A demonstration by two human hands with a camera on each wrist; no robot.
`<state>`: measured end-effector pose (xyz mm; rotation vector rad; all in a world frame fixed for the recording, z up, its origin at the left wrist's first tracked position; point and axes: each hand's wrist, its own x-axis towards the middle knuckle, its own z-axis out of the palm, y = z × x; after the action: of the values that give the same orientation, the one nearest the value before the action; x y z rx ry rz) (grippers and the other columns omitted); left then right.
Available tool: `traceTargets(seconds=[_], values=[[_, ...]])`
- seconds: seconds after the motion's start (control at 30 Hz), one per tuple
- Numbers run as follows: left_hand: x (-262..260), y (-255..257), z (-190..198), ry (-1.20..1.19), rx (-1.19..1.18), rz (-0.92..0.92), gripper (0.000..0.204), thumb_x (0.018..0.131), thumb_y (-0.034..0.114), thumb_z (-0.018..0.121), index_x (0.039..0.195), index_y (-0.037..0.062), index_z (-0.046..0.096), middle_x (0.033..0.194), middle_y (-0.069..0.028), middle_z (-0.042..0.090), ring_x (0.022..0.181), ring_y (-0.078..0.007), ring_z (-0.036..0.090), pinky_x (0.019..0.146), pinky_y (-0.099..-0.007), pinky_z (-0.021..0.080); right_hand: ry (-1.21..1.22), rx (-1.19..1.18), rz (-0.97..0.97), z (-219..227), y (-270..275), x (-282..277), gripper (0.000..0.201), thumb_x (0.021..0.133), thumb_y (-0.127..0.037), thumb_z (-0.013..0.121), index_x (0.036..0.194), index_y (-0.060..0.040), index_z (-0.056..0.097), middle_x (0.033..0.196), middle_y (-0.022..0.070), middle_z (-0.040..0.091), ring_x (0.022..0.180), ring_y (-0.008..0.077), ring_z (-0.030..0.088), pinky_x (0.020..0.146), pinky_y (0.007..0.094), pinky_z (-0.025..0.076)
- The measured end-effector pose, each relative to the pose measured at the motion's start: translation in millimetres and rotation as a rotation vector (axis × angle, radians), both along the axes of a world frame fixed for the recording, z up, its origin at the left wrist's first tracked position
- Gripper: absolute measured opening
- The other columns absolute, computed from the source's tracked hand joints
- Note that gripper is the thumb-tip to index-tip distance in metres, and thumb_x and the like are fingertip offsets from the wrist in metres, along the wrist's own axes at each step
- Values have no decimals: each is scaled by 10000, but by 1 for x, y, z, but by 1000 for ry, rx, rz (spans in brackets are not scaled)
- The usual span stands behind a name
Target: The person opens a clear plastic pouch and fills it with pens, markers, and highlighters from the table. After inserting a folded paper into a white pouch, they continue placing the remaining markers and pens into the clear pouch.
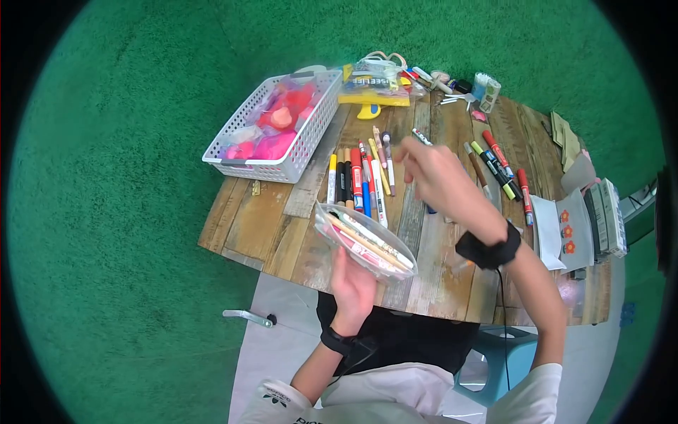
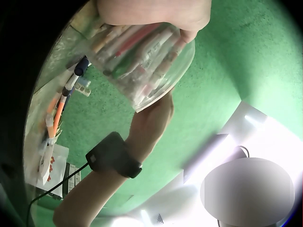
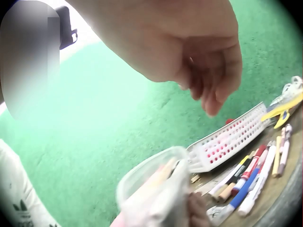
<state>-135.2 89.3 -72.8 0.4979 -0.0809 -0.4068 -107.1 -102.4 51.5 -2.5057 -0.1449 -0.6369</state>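
Observation:
A translucent pouch filled with pens lies tilted in the left hand, which grips it from below near the table's front edge. In the left wrist view the pouch shows several pens through its clear side, with the left hand around its edge. The right hand is raised over the table, to the right of the pouch, its fingers loosely bent. No object shows in the right hand in the right wrist view. Markers lie in a row just beyond the pouch.
A white basket with pink and red packets stands at the back left. Plastic bags lie at the back. More markers lie to the right, near paper with orange flowers and a pale box.

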Motion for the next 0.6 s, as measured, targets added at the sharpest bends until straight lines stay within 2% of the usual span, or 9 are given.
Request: traceTargets(seconds=[0.07, 0.1, 0.17, 0.2, 0.27, 0.3, 0.4, 0.5, 0.6], values=[[0, 1, -3, 3, 19, 13, 548, 983, 359, 433, 1440, 83, 310, 1441, -86, 402, 1322, -253, 385, 1122, -438, 263, 74, 93, -36, -10, -13, 20, 125, 881, -76, 520, 839, 4, 607, 648, 141, 627, 574, 302, 629, 549, 385, 485], [1, 1, -2, -3, 17, 13, 548, 983, 359, 433, 1440, 83, 310, 1441, -86, 402, 1322, -253, 385, 1122, -438, 263, 68, 91, -36, -14, -18, 31, 125, 881, -76, 520, 839, 4, 607, 648, 141, 627, 574, 302, 629, 549, 385, 485], [1, 2, 0, 54, 11, 5, 534, 984, 357, 432, 1430, 82, 328, 1420, -89, 426, 1306, -258, 406, 1109, -438, 292, 284, 69, 27, -25, -26, 55, 119, 855, -62, 530, 829, 6, 625, 647, 139, 641, 610, 284, 657, 600, 392, 509], [1, 3, 0, 45, 14, 4, 534, 984, 357, 432, 1430, 82, 328, 1420, -89, 426, 1306, -258, 406, 1109, -438, 292, 276, 72, 27, -38, -29, 69, 119, 855, -62, 530, 829, 6, 625, 647, 139, 641, 610, 284, 657, 600, 392, 509], [0, 4, 1, 100, 3, -3, 524, 983, 357, 432, 1420, 81, 342, 1403, -90, 442, 1291, -261, 424, 1094, -438, 319, 215, 7, -28, -67, -33, 98, 104, 781, -82, 584, 771, -1, 649, 758, 232, 641, 774, 392, 642, 722, 475, 503], [1, 5, -2, 76, -46, -25, 497, 989, 332, 451, 1410, 85, 352, 1407, -70, 431, 1300, -236, 407, 1102, -428, 290, 306, -11, -90, -76, -33, 106, 123, 766, -99, 615, 815, 8, 650, 787, 249, 641, 796, 410, 640, 753, 476, 512], [1, 5, -4, 78, -55, -23, 501, 989, 330, 451, 1412, 83, 350, 1412, -70, 427, 1303, -239, 403, 1104, -431, 286, 235, -139, -198, -91, -26, 117, 163, 763, -101, 633, 865, 26, 640, 866, 272, 637, 836, 428, 634, 777, 482, 515], [-1, 7, -5, 82, -74, -48, 513, 987, 333, 452, 1421, 85, 340, 1418, -72, 421, 1309, -242, 398, 1109, -433, 276, 258, -120, -152, -98, -28, 119, 189, 766, -93, 637, 900, 41, 628, 922, 275, 627, 871, 440, 625, 773, 482, 520], [-1, 7, -7, 72, -67, -53, 529, 984, 341, 453, 1429, 84, 328, 1423, -75, 416, 1313, -246, 392, 1113, -437, 270, 251, -151, -152, -82, -15, 103, 147, 775, -62, 615, 876, 44, 629, 925, 258, 629, 890, 428, 626, 762, 475, 523]])
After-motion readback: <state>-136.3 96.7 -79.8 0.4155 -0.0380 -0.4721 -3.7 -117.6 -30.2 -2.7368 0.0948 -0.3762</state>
